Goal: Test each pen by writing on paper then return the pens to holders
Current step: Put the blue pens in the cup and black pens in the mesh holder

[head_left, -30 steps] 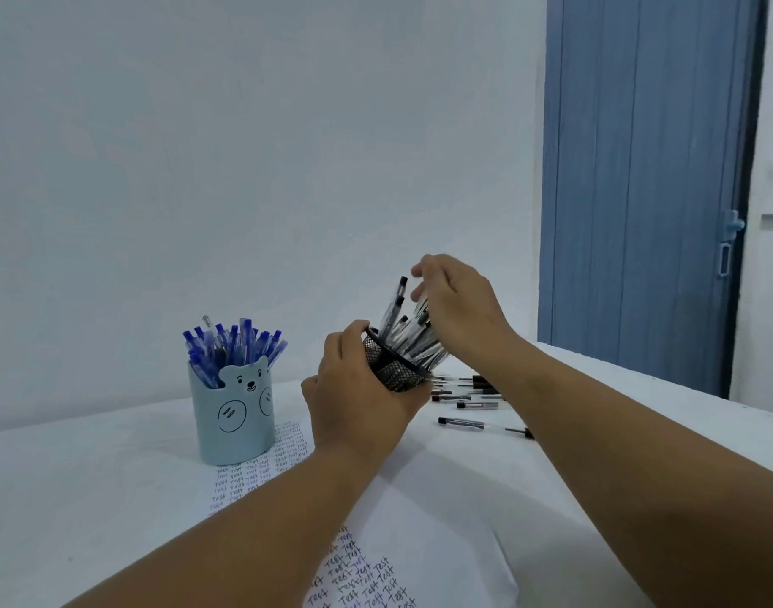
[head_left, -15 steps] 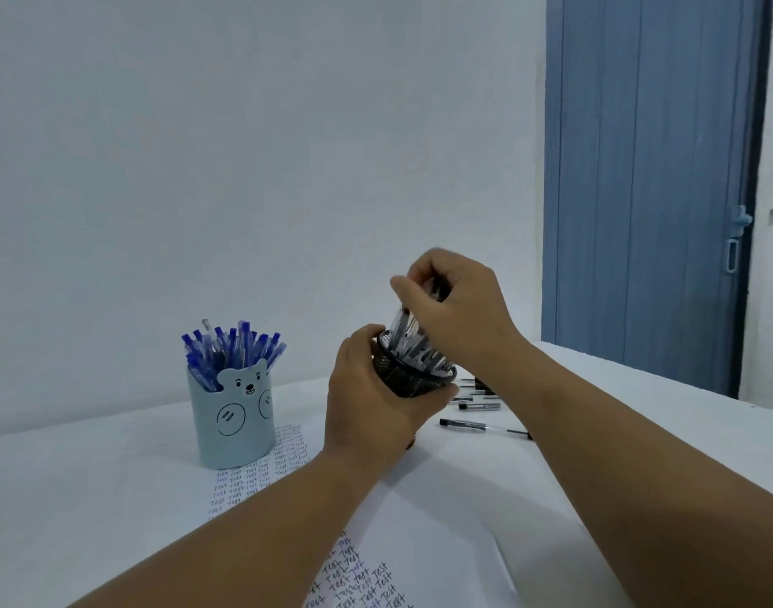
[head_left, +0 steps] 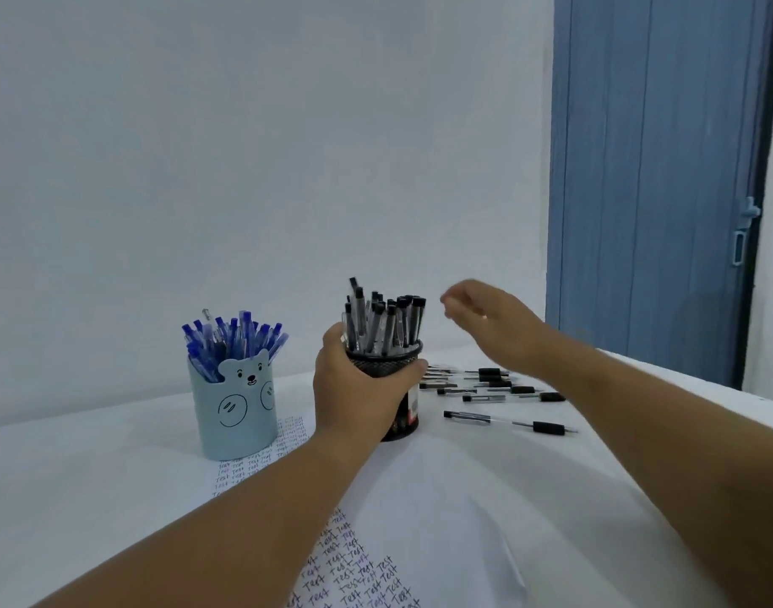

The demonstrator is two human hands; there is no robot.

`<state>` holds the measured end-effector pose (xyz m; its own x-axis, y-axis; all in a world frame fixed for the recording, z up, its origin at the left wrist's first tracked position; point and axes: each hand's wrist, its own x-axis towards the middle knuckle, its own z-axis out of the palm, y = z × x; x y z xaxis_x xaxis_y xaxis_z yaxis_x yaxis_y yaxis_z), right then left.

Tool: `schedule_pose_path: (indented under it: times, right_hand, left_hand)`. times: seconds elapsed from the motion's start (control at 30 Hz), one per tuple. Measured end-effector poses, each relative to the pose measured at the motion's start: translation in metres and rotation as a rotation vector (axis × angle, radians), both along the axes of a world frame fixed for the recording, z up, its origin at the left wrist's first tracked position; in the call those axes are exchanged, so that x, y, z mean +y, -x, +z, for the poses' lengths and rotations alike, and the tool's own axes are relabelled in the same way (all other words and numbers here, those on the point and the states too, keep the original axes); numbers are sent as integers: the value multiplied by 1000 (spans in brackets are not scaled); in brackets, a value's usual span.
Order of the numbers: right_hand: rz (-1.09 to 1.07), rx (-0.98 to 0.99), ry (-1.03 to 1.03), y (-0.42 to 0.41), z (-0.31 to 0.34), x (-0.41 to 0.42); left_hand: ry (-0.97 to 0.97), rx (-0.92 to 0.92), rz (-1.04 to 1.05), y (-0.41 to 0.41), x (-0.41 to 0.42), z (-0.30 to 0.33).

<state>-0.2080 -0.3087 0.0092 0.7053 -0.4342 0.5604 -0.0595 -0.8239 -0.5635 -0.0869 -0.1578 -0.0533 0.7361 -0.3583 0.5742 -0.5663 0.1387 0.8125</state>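
My left hand (head_left: 354, 388) grips a black mesh pen holder (head_left: 404, 403) that stands upright on the table, packed with several black pens (head_left: 382, 320). To the right of those pens my right hand (head_left: 492, 320) hovers in the air, fingers loosely curled and holding nothing. A light blue bear-shaped holder (head_left: 233, 403) full of blue pens (head_left: 233, 340) stands to the left. Several loose black pens (head_left: 494, 383) lie on the table behind my right forearm, one pen (head_left: 510, 421) nearer than the rest. A paper (head_left: 358, 568) covered with written "Test" words lies under my left arm.
The white table (head_left: 68, 476) reaches back to a pale wall. A blue door (head_left: 657, 177) stands at the right behind the table's far edge.
The black holder went from tilted and lifted to standing upright on the table. My right hand let go of the pens and drew away to the right.
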Motion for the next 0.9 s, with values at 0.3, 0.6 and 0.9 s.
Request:
schedule_pose_path:
  times: [0.3, 0.6, 0.9]
  right_hand:
    - [251, -169, -404, -7, -22, 54]
    - [163, -355, -380, 4, -5, 54]
    - [136, -415, -190, 10, 0, 53]
  left_hand:
    - [-100, -210, -258, 15, -1, -1]
    - [-195, -236, -290, 22, 8, -1]
    - [-180, -363, -282, 27, 12, 6]
